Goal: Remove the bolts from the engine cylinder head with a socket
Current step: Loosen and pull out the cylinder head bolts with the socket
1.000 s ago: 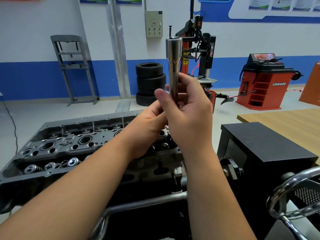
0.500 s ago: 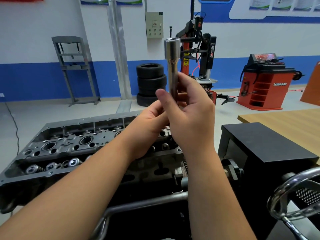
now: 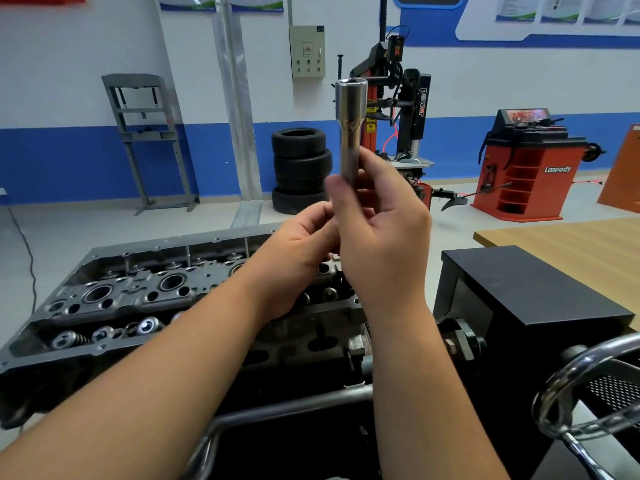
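Note:
A long chrome socket (image 3: 349,126) stands upright in front of me, open end up. My right hand (image 3: 381,237) grips its lower shaft between thumb and fingers. My left hand (image 3: 298,251) is curled at the socket's bottom end, just left of the right hand; what its fingers hold is hidden. Below the hands lies the grey engine cylinder head (image 3: 138,292), with round bores and valve springs showing on its left half. The hands and forearms cover its right half, so no bolts are clearly visible there.
A black box (image 3: 533,292) stands right of the cylinder head, beside a wooden table (image 3: 571,244). A chrome wheel (image 3: 588,382) sits at lower right. A steel bar (image 3: 287,407) crosses below. Stacked tyres (image 3: 300,168), a tyre changer and a red balancer (image 3: 530,168) stand far back.
The socket and both hands have drifted slightly left and a little lower; the grip looks the same.

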{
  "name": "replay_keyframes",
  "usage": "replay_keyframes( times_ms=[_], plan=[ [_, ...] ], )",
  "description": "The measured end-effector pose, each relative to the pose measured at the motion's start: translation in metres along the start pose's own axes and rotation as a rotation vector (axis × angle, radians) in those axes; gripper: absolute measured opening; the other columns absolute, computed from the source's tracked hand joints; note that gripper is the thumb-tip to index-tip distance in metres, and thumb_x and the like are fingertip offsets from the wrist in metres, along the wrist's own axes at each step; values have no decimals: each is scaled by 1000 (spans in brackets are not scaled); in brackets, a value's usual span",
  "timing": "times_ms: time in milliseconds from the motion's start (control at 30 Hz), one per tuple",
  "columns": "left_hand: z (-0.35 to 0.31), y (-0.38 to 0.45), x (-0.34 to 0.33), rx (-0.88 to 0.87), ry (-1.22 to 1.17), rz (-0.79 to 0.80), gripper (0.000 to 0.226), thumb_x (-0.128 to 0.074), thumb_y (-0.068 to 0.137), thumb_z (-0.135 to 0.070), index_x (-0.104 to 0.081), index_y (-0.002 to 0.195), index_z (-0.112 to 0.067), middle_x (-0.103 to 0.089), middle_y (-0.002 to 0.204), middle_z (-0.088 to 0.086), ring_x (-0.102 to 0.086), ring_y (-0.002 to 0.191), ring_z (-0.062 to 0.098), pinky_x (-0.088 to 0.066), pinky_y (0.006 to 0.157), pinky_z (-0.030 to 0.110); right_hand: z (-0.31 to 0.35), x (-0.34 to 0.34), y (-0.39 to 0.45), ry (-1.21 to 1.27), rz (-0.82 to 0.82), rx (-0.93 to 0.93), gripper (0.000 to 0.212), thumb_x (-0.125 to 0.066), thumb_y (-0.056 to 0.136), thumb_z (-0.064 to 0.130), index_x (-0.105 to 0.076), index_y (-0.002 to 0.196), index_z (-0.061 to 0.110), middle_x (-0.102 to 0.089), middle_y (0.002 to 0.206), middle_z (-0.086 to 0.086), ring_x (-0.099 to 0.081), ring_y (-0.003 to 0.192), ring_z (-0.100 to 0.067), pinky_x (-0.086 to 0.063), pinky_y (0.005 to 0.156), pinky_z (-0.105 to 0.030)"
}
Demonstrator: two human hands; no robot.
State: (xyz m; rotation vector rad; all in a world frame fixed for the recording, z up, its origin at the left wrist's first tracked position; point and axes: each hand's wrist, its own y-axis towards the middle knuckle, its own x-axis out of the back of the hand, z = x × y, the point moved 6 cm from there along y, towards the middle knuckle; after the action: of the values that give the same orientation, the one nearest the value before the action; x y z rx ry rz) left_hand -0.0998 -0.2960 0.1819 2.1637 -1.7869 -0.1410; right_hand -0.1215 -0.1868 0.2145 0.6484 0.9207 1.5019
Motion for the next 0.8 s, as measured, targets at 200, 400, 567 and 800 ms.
replay_keyframes(
  times_ms=[200,400,567,800],
  plan=[
    [3,-1,-1,17,-1,8,34,-39,111,-28,-65,123,-10,-67,127,27,-65,112,34,-40,113,58,-5,2,1,24,20,-15,31,-59,100,13,-63,130,6,-73,103,-2,-71,93,-14,-58,84,-40],
    [2,0,2,5,15,-33,35,-46,107,-28,-63,130,-8,-66,128,28,-60,123,47,-37,113,66,-5,1,2,76,40,-23,32,-61,99,17,-61,130,10,-73,99,3,-71,94,-15,-58,85,-37],
    [-2,-1,1,-1,8,-50,42,-53,100,-34,-65,128,-5,-62,129,33,-61,116,47,-34,114,69,-3,1,0,-4,-34,-4,33,-70,92,16,-68,124,6,-74,107,-3,-69,102,-16,-55,92,-40],
    [3,1,0,12,-56,30,32,-45,105,-29,-68,118,-10,-72,115,15,-64,108,25,-44,112,50,-7,2,3,22,8,-20,30,-58,99,12,-62,128,5,-74,102,-3,-71,96,-12,-58,86,-34]
  ],
)
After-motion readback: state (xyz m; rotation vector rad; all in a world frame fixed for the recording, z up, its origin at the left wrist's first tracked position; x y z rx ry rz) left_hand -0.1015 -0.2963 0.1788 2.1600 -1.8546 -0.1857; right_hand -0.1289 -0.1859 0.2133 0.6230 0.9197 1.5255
